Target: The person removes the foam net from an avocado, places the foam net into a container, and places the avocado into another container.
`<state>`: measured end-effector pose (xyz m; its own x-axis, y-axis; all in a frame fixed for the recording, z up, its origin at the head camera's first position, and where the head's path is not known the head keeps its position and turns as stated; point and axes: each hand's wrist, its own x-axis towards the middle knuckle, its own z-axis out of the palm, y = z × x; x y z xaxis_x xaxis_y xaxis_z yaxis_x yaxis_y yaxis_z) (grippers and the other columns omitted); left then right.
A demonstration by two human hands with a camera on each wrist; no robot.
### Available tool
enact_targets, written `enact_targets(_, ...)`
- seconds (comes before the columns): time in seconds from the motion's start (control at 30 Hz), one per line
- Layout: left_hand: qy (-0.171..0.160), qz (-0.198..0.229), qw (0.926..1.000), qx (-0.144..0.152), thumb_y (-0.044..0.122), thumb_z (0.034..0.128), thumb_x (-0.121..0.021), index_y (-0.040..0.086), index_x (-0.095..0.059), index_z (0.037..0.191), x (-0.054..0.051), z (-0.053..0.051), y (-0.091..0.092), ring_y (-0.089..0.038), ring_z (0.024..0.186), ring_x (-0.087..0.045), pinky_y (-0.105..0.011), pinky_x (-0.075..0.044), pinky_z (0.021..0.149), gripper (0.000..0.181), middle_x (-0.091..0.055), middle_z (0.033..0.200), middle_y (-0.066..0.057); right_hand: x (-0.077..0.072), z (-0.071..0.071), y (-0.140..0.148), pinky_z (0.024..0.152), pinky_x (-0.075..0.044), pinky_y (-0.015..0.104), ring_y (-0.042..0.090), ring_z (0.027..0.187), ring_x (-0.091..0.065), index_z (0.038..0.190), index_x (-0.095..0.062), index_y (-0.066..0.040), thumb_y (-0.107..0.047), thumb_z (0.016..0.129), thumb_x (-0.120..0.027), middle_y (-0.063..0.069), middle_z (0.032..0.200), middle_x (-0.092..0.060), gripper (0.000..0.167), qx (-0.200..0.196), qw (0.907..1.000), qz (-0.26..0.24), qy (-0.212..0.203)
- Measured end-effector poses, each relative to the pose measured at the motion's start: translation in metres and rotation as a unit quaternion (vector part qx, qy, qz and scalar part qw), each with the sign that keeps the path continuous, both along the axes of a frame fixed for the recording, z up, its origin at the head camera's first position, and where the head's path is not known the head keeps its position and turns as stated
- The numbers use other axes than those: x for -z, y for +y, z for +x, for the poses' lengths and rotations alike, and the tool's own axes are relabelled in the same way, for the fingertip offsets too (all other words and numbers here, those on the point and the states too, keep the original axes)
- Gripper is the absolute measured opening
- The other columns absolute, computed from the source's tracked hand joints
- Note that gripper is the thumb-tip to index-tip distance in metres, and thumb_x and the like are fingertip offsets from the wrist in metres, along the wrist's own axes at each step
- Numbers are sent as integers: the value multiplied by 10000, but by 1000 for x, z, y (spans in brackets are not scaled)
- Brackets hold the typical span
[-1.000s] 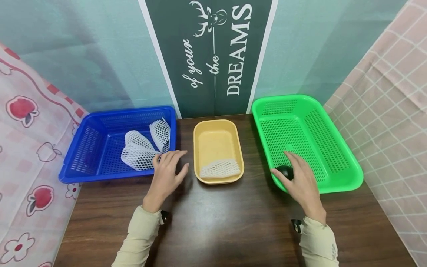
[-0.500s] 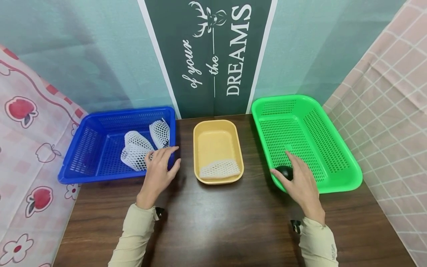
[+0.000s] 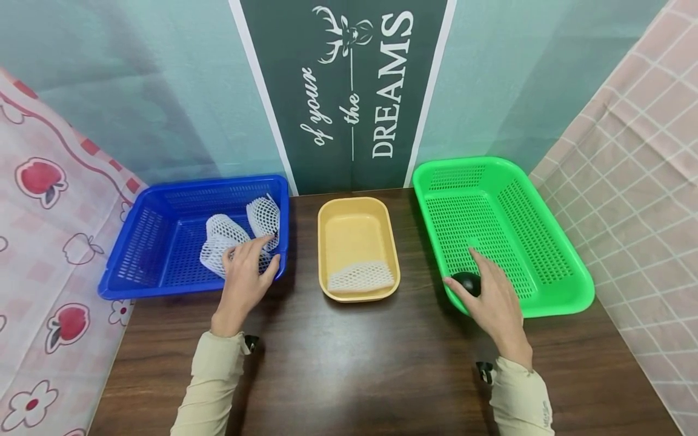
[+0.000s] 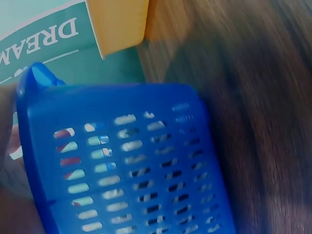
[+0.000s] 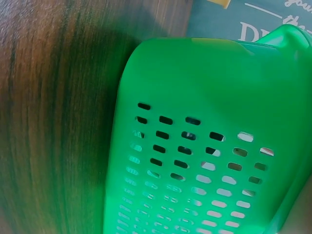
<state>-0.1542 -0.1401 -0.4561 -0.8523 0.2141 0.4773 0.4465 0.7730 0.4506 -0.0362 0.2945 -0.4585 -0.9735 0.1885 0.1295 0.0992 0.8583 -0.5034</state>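
Note:
My left hand [image 3: 242,284] is over the near right corner of the blue basket [image 3: 136,289], fingers loosely bent and holding nothing that shows. Below and beside its fingers lie white foam nets [image 3: 226,227], with another net [image 3: 263,215] at the basket's right side. At the near left corner of the green basket [image 3: 561,306], my right hand [image 3: 496,303] has thumb and fingers round a black rounded object [image 3: 466,282]; its underside is hidden. Both wrist views mostly show the outer walls of the blue basket [image 4: 131,161] and green basket [image 5: 195,78].
Between the baskets stands a yellow tray [image 3: 354,233], with one white foam net [image 3: 361,276] along its near end. All three containers are on a dark wooden table [image 3: 349,363]. A printed cloth [image 3: 351,91] hangs behind, and patterned cloths line both sides.
My left hand has moved left, from beside the blue basket's right rim to over its near right corner. My right hand and the black object have stayed in place.

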Motion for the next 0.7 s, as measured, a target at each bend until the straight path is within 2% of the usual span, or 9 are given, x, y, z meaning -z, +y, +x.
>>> enact_targets(0.47,-719,-205,9966,-333,168,897,-690,49,-580,1306,-6,-10,-24,-434,1198,-528,-663,-248,1023,441,-624,1281,-234,1,1,-1,1036,-316,679,511,1348,-387,1569,-294,-187,-538,900,-648,291,1486,-433,834,27,10000,68,37)
enact_targets(0.6,-1151,-422,9919,-342,170,909,-652,61,-581,1308,-9,-14,-33,-435,1222,-508,-678,-208,1040,420,-605,1309,-223,1,1,-1,1029,-324,679,508,1344,-394,1559,-318,-169,-541,898,-650,289,1483,-439,828,39,10000,74,42)
enact_targets(0.7,-1565,-620,9853,-295,141,896,-599,74,-601,1284,-13,-16,-39,-433,1255,-490,-706,-178,1046,394,-590,1340,-203,1,0,0,1023,-331,678,505,1341,-399,1556,-326,-168,-542,899,-648,287,1482,-442,822,54,9999,83,48)
